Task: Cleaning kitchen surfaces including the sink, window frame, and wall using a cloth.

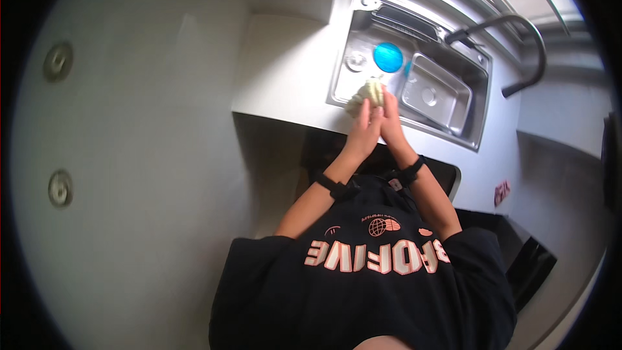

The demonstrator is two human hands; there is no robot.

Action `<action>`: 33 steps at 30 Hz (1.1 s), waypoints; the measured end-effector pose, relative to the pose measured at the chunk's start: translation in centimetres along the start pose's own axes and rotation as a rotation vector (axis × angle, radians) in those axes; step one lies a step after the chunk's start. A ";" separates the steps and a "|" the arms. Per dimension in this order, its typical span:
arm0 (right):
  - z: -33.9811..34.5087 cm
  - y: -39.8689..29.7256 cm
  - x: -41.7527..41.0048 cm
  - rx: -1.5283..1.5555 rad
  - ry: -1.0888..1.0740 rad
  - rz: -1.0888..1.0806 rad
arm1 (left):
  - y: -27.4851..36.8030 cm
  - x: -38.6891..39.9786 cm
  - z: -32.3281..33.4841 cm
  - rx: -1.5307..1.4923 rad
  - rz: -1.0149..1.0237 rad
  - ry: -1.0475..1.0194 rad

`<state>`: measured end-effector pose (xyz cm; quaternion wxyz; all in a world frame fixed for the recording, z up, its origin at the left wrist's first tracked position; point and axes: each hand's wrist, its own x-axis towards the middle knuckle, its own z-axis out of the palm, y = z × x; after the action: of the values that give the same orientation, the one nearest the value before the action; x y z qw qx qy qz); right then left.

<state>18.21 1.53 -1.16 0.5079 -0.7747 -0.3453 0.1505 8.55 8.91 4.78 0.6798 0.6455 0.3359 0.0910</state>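
Observation:
My left hand (363,132) and my right hand (391,119) are pressed close together over the front edge of a stainless steel sink (362,39). Between them is a crumpled, pale yellow-green cloth (370,91), bunched up and gripped by both. Parts of the fingers are hidden by the cloth or by each other. Just beyond the cloth, a round, bright blue object (388,57) lies in the sink; its exact kind is unclear. To its left is a round drain fitting (356,61).
A rectangular metal basin (461,90) sits in the sink's right part. The dark gooseneck faucet (540,48) arches out at the right. White countertop (282,70) borders the sink, and a pale panel (146,131) rises at the left. A small pink patterned item (502,192) is on the right.

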 end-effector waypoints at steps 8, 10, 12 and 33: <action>-8.2 7.2 -8.7 0.012 0.170 0.489 | -0.4 -0.9 8.2 -0.424 -0.481 -0.571; -5.6 7.2 -7.8 -0.181 0.086 0.451 | -3.1 -0.6 7.2 -0.525 -0.518 -0.481; -2.4 5.9 -5.3 -0.162 -0.025 0.312 | -4.3 -0.7 4.9 -0.626 -0.486 -0.299; 14.1 -12.6 0.0 0.675 -0.485 0.503 | 2.5 -8.3 -15.8 -0.409 -0.053 0.308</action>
<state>5.17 14.31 3.89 0.5836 -0.5688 -0.1879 0.5483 -6.05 17.61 10.90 0.7392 0.4640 0.4271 0.2364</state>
